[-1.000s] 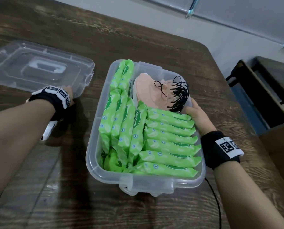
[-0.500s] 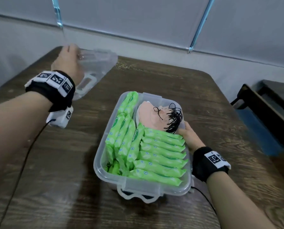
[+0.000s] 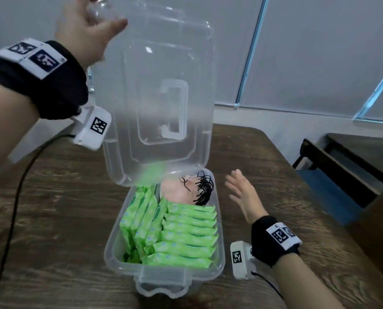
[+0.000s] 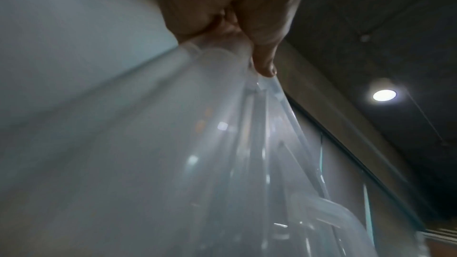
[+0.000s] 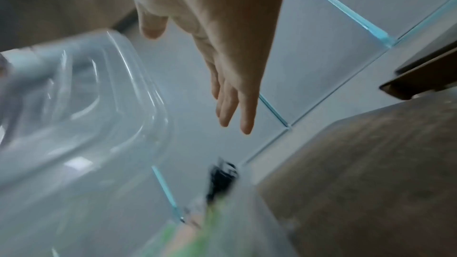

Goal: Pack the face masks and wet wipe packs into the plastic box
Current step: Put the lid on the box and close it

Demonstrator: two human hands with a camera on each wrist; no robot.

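The clear plastic box (image 3: 114, 250) stands on the wooden table, filled with green wet wipe packs (image 3: 186, 228) and, at its far end, pink face masks (image 3: 174, 190) with black ear loops. My left hand (image 3: 90, 30) grips the top edge of the clear lid (image 3: 159, 90) and holds it nearly upright in the air above the box's far end. The left wrist view shows the fingers (image 4: 262, 58) pinching the lid's rim (image 4: 277, 93). My right hand (image 3: 241, 192) hovers beside the box's right wall, fingers (image 5: 232, 108) straight and holding nothing, apart from the lid (image 5: 103, 105).
The brown wooden table (image 3: 52, 219) reaches to a grey wall with windows behind. A dark wooden bench or shelf (image 3: 342, 175) stands off the table's right side. A black cable (image 3: 14, 208) hangs from my left wrist over the table.
My left hand has carried the lid from the far left up and over the box, turning it upright. My right hand has let go of the box's right side and lifted, fingers spread.
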